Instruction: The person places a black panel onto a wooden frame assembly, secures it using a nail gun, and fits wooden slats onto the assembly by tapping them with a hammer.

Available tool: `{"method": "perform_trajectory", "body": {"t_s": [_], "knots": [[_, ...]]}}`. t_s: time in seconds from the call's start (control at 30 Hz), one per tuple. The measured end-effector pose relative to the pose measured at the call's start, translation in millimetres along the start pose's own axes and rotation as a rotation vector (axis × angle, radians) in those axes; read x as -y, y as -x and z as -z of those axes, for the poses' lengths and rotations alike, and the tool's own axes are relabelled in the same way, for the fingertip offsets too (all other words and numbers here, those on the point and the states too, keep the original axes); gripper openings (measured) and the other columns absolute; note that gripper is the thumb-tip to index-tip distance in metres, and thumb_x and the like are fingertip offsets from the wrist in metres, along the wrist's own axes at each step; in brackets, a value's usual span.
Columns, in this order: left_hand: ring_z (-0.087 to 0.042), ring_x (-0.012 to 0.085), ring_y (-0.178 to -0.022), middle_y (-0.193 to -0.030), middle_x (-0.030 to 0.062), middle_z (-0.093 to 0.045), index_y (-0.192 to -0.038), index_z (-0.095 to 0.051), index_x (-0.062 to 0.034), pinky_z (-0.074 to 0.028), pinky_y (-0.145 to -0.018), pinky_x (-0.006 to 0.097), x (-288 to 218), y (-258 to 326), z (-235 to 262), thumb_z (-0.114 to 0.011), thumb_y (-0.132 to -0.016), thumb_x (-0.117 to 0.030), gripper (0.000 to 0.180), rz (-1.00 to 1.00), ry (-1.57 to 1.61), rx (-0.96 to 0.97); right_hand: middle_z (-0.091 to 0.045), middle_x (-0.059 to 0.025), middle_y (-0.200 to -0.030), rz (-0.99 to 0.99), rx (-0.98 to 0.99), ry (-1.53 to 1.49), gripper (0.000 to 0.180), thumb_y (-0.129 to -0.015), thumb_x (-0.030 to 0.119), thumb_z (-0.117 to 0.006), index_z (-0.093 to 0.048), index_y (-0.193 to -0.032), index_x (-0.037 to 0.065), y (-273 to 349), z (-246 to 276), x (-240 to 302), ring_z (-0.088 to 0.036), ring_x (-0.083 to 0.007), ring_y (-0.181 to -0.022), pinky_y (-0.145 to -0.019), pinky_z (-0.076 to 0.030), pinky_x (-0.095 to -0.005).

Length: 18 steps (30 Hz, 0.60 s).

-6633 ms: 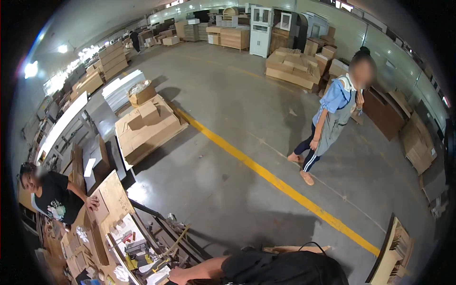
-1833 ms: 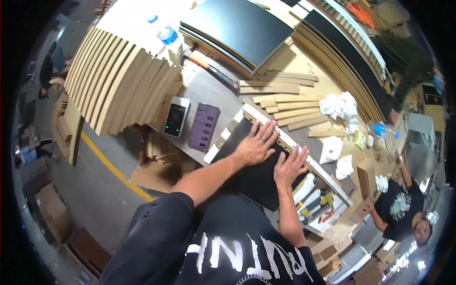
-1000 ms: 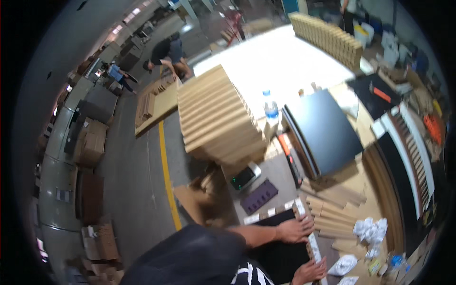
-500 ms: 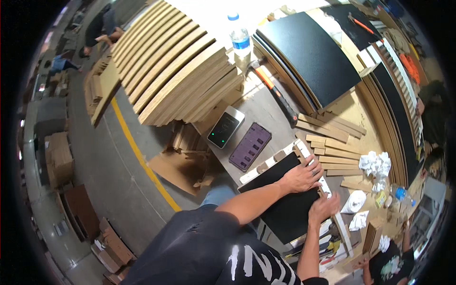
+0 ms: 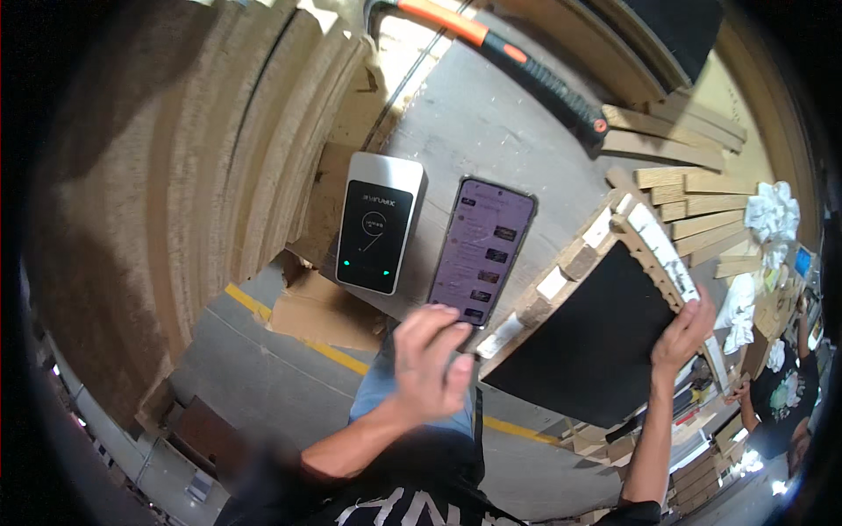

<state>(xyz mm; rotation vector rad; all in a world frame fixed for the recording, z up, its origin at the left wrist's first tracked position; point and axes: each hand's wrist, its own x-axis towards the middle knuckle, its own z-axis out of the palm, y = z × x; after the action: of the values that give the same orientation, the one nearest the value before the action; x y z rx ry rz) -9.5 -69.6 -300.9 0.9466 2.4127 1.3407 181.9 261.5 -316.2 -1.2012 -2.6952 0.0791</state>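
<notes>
My left hand [image 5: 430,364] hangs over the lower end of a smartphone [image 5: 485,250] with a purple lit screen, its fingers stretched and slightly apart, holding nothing. Whether the fingertips touch the screen I cannot tell. A black panel [image 5: 583,337] lies at the table's near edge. White-and-brown blocks [image 5: 551,282] border its left side, and a notched wooden strip [image 5: 651,266] runs along its right. My right hand [image 5: 684,333] grips that strip lower down, thumb on the panel side. A white-and-black device [image 5: 377,223] with two green lights lies left of the phone.
Tall stacked boards [image 5: 210,131] fill the left. A hammer [image 5: 526,70] with an orange-and-black handle lies at the back. Several wooden slats [image 5: 702,206] and crumpled white paper [image 5: 772,213] lie at the right. Another person [image 5: 785,390] works at far right.
My left hand has left the panel's strip and moved left to the phone. My right hand stays at the strip. The view has shifted closer to the phone and device.
</notes>
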Motion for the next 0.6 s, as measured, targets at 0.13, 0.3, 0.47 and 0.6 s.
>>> {"method": "perform_trajectory", "body": {"t_s": [0.13,0.3,0.47,0.6], "knots": [[-0.049,0.0394,-0.117,-0.128,0.0243,-0.048,-0.131,-0.046,0.0036,-0.044,-0.099,0.05,26,13,2,-0.058,-0.093,-0.02,0.046,-0.009,0.004,-0.001,-0.061,-0.019,-0.121,-0.044,0.031,-0.028,0.046,-0.108,0.033,-0.033,-0.058,-0.125,-0.002,2,0,1,-0.053,-0.0338,-0.116,-0.104,-0.034,-0.042],[-0.039,0.0401,-0.132,-0.141,0.0299,-0.034,-0.148,-0.018,0.0091,-0.035,-0.111,0.048,50,19,-17,-0.06,-0.092,-0.022,0.077,-0.04,0.06,0.01,-0.06,-0.0182,-0.123,-0.063,0.021,-0.07,0.045,-0.109,0.032,-0.034,-0.058,-0.129,-0.002,8,-5,-3,-0.053,-0.0293,-0.115,-0.104,-0.035,-0.0401],[-0.033,0.0375,-0.141,-0.146,0.0294,-0.028,-0.15,-0.013,0.0084,-0.03,-0.116,0.046,55,24,-22,-0.061,-0.091,-0.022,0.082,0.05,0.183,-0.034,-0.058,-0.0191,-0.129,-0.1,0.036,-0.112,0.049,-0.109,0.033,-0.036,-0.053,-0.133,-0.006,10,-6,-18,-0.051,-0.0274,-0.121,-0.108,-0.033,-0.0364],[-0.034,0.0361,-0.141,-0.147,0.0289,-0.03,-0.15,-0.015,0.008,-0.03,-0.117,0.044,56,21,-25,-0.062,-0.09,-0.021,0.082,-0.005,0.204,-0.039,-0.057,-0.0183,-0.132,-0.14,0.031,-0.163,0.05,-0.109,0.034,-0.037,-0.05,-0.136,-0.006,11,-3,-20,-0.05,-0.0255,-0.124,-0.11,-0.031,-0.0341]]}}
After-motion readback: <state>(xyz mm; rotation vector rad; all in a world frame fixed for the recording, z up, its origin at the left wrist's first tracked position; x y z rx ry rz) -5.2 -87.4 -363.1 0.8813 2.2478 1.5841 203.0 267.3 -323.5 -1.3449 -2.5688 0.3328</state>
